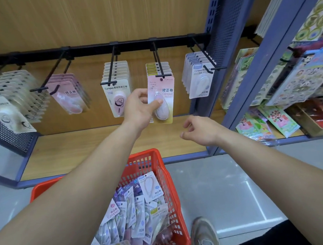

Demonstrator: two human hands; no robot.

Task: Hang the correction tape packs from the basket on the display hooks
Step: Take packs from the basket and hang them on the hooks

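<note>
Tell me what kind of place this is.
Most likely a stationery shop aisle: carded correction tape packs hang in rows on display hooks, sticker sheets fill the next rack, and a red basket of more packs stands on the floor.

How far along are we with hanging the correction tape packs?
Done: rows of packs hang on the hooks along the rail. In hand: the left hand grips a pink pack at the tip of the fourth hook; the right hand is empty. Left: many loose packs lie in the red basket.
</note>
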